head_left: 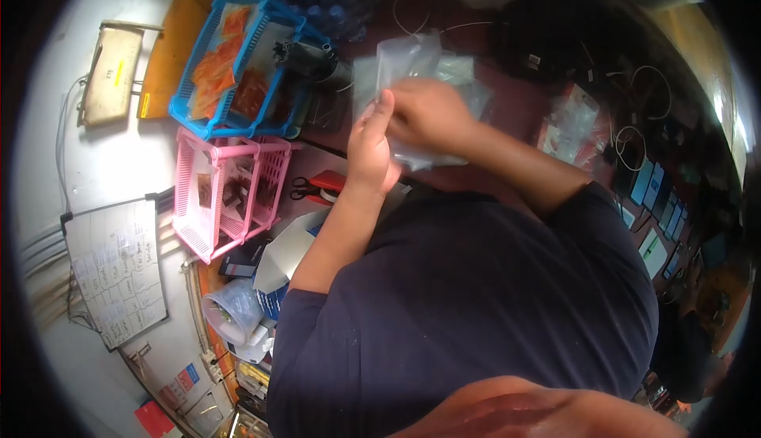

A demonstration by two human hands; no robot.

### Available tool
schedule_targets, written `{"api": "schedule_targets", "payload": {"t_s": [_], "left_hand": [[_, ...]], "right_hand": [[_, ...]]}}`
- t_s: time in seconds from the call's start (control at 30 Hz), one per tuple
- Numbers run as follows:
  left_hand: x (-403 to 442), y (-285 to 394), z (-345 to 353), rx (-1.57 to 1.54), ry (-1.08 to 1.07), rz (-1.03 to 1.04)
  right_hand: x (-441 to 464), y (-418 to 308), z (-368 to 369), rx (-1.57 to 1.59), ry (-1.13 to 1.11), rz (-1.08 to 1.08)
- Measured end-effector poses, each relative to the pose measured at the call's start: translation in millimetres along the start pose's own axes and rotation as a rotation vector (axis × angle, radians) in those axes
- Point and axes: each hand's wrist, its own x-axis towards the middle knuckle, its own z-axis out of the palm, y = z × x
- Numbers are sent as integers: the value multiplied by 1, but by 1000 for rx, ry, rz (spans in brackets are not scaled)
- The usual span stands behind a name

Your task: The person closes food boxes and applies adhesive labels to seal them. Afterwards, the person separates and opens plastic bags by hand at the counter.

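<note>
My left hand (372,149) and my right hand (432,114) meet over the dark red table. Between them is a clear plastic bag (406,56), its upper part standing out beyond my fingers. The left thumb points up along the bag, and the left fingers are closed round its edge. My right hand is closed on the same bag, its fingertips partly hidden behind the left thumb. More clear plastic (464,69) lies flat beneath and beside the hands. Whether anything is inside the held bag, I cannot tell.
To the left stand a blue basket (184,101) with orange packets and a pink basket (230,151). Black-handled scissors (303,190) lie near my left forearm. On the right are clear plastic packets (572,125), white cables (654,93) and several phone-like devices (654,184).
</note>
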Motion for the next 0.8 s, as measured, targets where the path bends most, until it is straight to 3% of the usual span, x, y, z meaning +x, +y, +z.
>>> {"api": "schedule_targets", "payload": {"t_s": [0.03, 0.13, 0.2, 0.27, 0.3, 0.33, 0.43, 0.53, 0.6, 0.7, 0.77, 0.8], "left_hand": [[0, 0, -1, 27, 2, 28], [6, -2, -13, 163, 26, 134], [9, -1, -34, 320, 87, 224], [15, 17, -50, 579, 240, 487], [27, 27, -68, 489, 300, 596], [28, 48, -72, 396, 432, 507], [30, 63, -84, 151, 403, 605], [31, 56, -77, -54, 424, 579], [33, 48, -66, -90, 468, 472], [36, 24, -52, 325, 314, 602], [24, 16, -24, 459, 113, 494], [22, 12, -16, 581, 0, 497]], "right_hand": [[6, 15, -2, -46, 43, -38], [16, 23, -42, -71, -192, 320], [7, 37, -41, 58, -207, 285], [-3, 48, -43, 19, -179, 268], [-8, 64, -43, -1, -16, 281], [-10, 78, -46, -21, 151, 290], [-14, 93, -63, 427, 61, 672], [-7, 72, -66, 898, 266, 791], [-6, 66, -60, 494, 462, 462], [6, 11, -63, -100, 355, 17], [10, -3, -61, -271, 61, 34], [8, 3, -55, -247, -131, 189]]}}
